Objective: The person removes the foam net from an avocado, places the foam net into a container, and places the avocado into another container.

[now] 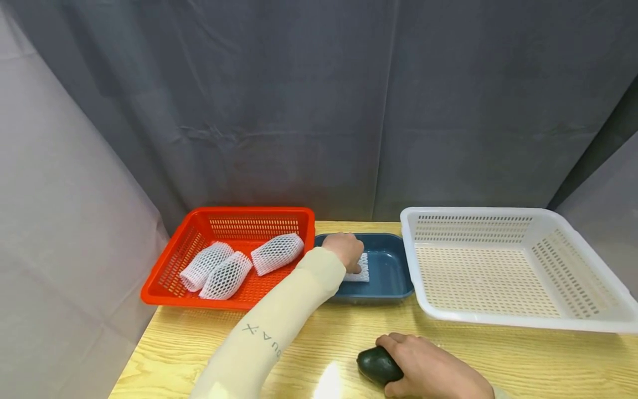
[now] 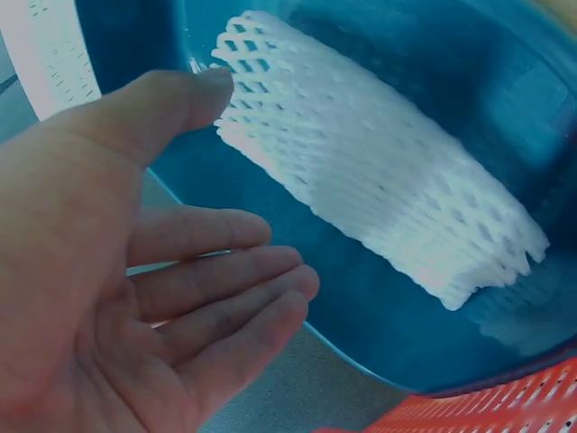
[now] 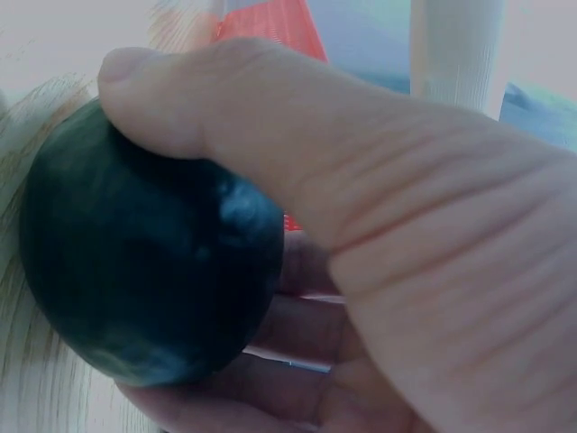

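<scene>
A dark green avocado [image 1: 377, 366] lies low over the wooden table, and my right hand [image 1: 423, 366] grips it, thumb on one side and fingers round the other. My left hand [image 1: 345, 249] reaches into the blue tub [image 1: 391, 271]. In the left wrist view its thumb is at the open end of a white foam net sleeve [image 2: 361, 162], with the other fingers extended and apart from the sleeve. The sleeve lies flattened on the tub's floor; in the head view the hand covers part of it.
Left of the tub stands a red basket [image 1: 249, 209] with three bulging white foam nets [image 1: 277, 254] inside. A large white basket [image 1: 488, 321] is at the right. Behind them hangs a grey curtain [image 1: 299, 111]. The wooden table [image 1: 314, 332] runs along the front.
</scene>
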`<move>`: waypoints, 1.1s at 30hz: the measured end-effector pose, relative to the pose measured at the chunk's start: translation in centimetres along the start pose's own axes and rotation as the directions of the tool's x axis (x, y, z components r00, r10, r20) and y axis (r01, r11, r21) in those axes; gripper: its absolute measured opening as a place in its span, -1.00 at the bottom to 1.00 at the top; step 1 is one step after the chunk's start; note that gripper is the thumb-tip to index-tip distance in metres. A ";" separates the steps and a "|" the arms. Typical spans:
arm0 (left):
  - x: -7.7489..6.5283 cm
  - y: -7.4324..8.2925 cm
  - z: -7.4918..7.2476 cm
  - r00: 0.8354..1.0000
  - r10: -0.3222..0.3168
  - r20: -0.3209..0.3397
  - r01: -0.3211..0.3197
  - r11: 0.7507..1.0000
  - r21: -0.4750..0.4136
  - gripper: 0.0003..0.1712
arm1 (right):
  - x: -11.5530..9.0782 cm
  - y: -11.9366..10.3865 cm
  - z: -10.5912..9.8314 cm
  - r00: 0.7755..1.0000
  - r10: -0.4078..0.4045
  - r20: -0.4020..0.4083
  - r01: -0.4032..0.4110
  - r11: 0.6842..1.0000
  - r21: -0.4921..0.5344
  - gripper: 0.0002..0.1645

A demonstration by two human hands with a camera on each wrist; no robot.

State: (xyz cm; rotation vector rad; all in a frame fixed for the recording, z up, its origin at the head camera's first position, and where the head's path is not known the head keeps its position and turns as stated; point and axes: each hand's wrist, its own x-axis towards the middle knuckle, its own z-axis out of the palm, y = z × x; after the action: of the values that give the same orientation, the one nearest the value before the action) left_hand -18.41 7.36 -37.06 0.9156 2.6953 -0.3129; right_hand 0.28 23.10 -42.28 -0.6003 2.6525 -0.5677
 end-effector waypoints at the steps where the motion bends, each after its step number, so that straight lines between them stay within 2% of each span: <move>1: 0.1 0.0 -0.1 1.000 0.004 0.000 -0.004 1.000 -0.003 -0.67 | 0.0 0.0 0.0 1.000 0.005 0.008 -0.005 1.000 0.005 -0.38; 7: 0.0 -0.2 -0.6 1.000 0.021 -0.015 -0.022 0.999 -0.040 -0.67 | 0.1 -0.1 -0.2 0.999 0.029 0.044 -0.030 0.999 0.033 -0.37; 16: -0.6 -0.5 -1.4 0.998 0.046 -0.044 -0.051 0.994 -0.099 -0.65 | 0.1 -0.1 -0.2 0.999 0.025 0.035 -0.026 0.999 0.035 -0.39; 21: -1.2 -0.5 -1.4 0.994 0.078 -0.074 -0.083 0.994 -0.075 -0.68 | 0.1 -0.1 -0.1 0.999 0.018 0.039 -0.019 0.999 0.032 -0.38; 26: -2.1 -0.2 -1.6 0.981 0.139 -0.137 -0.144 0.989 -0.026 -0.72 | 0.2 0.0 0.0 0.999 0.029 0.044 -0.031 0.999 0.037 -0.33; 33: -2.9 0.1 -1.6 0.967 0.169 -0.190 -0.171 0.985 0.005 -0.74 | 0.3 0.2 -0.1 0.999 0.020 0.049 -0.023 0.998 0.057 -0.37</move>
State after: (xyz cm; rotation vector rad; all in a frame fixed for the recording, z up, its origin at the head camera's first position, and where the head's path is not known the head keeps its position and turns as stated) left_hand -16.43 6.31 -34.63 1.2221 2.7586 -0.1813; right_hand -0.08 23.18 -42.36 -0.5609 2.5843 -0.6137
